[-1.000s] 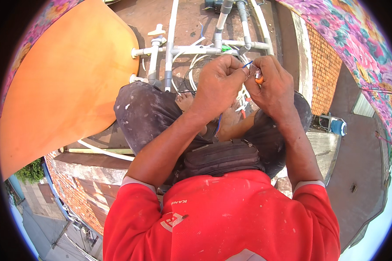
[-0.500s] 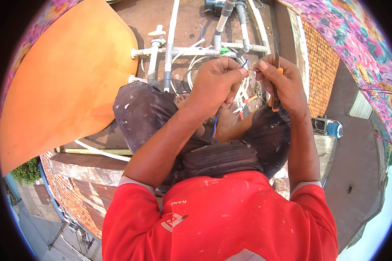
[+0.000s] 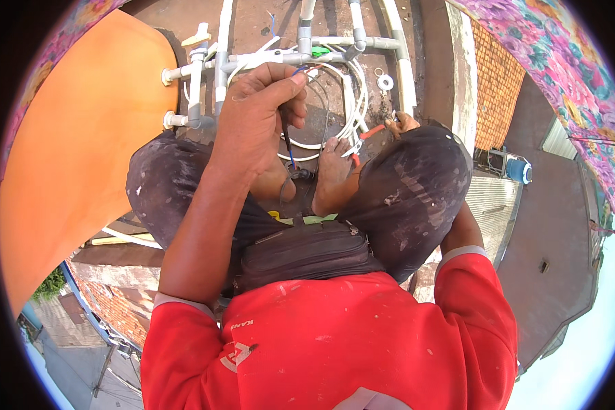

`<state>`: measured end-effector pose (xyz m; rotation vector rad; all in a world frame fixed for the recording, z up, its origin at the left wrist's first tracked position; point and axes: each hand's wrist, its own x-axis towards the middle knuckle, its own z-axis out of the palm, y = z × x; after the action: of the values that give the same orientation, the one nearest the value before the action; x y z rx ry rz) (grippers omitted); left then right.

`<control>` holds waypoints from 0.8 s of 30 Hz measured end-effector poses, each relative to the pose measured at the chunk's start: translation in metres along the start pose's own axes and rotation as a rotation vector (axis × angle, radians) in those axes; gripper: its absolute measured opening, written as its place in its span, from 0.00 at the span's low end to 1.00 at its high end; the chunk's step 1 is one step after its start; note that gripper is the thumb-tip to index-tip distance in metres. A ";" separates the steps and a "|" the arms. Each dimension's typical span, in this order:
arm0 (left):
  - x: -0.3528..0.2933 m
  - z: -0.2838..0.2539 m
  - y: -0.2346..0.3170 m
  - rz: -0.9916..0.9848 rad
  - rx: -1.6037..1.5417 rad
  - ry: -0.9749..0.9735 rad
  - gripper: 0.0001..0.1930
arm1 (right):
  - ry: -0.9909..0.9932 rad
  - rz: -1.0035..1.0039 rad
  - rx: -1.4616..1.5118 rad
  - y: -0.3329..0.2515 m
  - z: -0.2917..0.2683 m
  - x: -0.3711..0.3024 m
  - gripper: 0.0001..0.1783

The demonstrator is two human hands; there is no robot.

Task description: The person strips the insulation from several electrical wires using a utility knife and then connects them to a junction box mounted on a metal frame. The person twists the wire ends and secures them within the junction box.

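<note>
My left hand [image 3: 256,113] is raised over my left shin, thumb and fingers pinched on an electric cable. Its bared blue and reddish wire ends [image 3: 303,69] stick out past the thumb tip, and a dark length [image 3: 288,140] hangs below the palm. Beyond my right knee, my right hand [image 3: 404,123] shows only partly, low near the floor; its fingers look curled, and the knee hides the rest. Close to those fingers lie red-handled pliers [image 3: 371,132], by the toes of my bare right foot [image 3: 332,167].
White and grey pipes [image 3: 287,59] with a white valve [image 3: 199,33] join an orange tank [image 3: 96,137] at left. Coiled white hose [image 3: 354,102] lies on the floor beside a white ring [image 3: 385,82]. A black waist pouch [image 3: 307,253] rests on my lap.
My right hand has left the wires and dropped beyond my right knee; the orange utility knife it held is out of sight. The left hand keeps the cable. The view has shifted.
</note>
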<state>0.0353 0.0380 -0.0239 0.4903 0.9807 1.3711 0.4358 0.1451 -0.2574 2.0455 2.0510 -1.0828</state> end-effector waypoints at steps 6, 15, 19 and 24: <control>0.004 -0.004 -0.011 -0.085 -0.067 0.058 0.05 | -0.266 0.055 -0.272 0.017 0.042 -0.046 0.22; 0.009 0.005 -0.009 -0.063 -0.101 0.098 0.04 | -0.377 -0.063 -0.392 -0.012 0.025 -0.060 0.22; 0.004 -0.002 -0.011 -0.025 -0.092 0.153 0.04 | -0.272 -0.227 -0.194 -0.078 -0.005 -0.049 0.23; 0.006 0.009 -0.015 0.049 -0.009 0.205 0.05 | -0.009 -0.310 0.238 -0.152 -0.128 -0.057 0.18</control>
<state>0.0508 0.0430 -0.0329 0.3738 1.1345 1.4908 0.3619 0.1785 -0.0668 1.8468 2.3953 -1.4438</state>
